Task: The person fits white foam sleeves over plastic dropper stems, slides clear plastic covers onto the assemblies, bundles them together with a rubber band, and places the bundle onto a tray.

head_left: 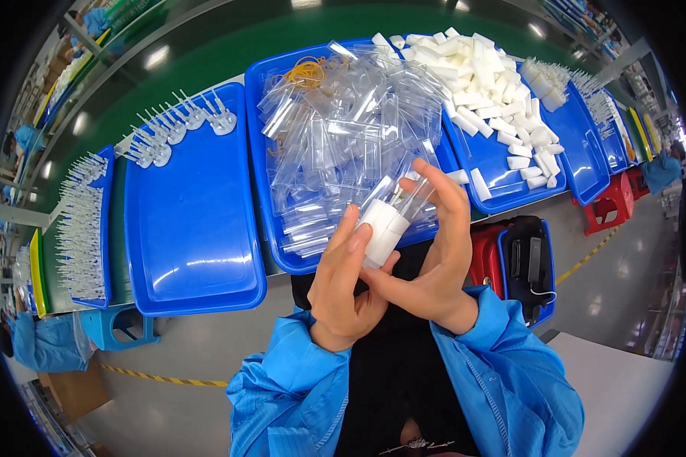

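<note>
Left hand [343, 286]: we grip the white block [383, 231] between thumb and fingers.
Right hand [434, 251]: we hold the clear bag [408, 199] — over the block's top.
Location: above the bag tray [274, 244] — near edge.

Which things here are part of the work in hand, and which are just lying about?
In hand: left hand, right hand, white block, clear pouch, tray of clear pouches, tray of white blocks.
Lying about: red stool, black device.

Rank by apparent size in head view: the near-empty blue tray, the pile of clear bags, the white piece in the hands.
1. near-empty blue tray
2. pile of clear bags, looks slightly smaller
3. white piece, smallest by far although nearest the camera
</note>
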Tool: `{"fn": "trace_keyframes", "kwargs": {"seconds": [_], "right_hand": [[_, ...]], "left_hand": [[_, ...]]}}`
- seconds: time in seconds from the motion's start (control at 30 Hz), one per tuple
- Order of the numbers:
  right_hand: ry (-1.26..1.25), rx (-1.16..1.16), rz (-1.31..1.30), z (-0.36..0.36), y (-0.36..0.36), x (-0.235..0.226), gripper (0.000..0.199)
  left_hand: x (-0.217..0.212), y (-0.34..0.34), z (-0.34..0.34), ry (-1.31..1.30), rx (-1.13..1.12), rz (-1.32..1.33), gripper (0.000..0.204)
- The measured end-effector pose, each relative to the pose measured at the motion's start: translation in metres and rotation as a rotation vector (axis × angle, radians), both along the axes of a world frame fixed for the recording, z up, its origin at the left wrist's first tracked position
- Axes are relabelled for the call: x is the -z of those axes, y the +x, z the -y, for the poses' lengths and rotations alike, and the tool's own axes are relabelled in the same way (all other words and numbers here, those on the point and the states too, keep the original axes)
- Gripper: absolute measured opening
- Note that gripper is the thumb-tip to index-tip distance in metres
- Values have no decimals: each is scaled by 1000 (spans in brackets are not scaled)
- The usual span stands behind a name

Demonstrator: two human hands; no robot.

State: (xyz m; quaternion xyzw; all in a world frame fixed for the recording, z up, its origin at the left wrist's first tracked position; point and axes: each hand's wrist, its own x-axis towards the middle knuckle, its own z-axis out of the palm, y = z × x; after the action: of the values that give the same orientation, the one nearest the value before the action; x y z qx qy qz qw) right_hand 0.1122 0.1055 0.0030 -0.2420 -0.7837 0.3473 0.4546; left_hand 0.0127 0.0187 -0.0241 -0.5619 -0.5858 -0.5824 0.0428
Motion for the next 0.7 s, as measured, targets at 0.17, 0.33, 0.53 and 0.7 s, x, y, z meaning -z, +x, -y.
{"fn": "trace_keyframes", "kwargs": {"seconds": [0.17, 0.33, 0.53, 0.7], "right_hand": [[-142, -72, 122, 1, 3, -8, 88], [266, 122, 98, 2, 0, -10, 79], [286, 142, 37, 7, -4, 2, 69], [218, -3, 86, -18, 1, -14, 61]], "left_hand": [[6, -4, -5, 151, -43, -54, 72], [3, -6, -7, 86, 28, -82, 82], [6, -6, -8, 159, 13, -79, 82], [-1, -8, -2, 73, -51, 58, 65]]}}
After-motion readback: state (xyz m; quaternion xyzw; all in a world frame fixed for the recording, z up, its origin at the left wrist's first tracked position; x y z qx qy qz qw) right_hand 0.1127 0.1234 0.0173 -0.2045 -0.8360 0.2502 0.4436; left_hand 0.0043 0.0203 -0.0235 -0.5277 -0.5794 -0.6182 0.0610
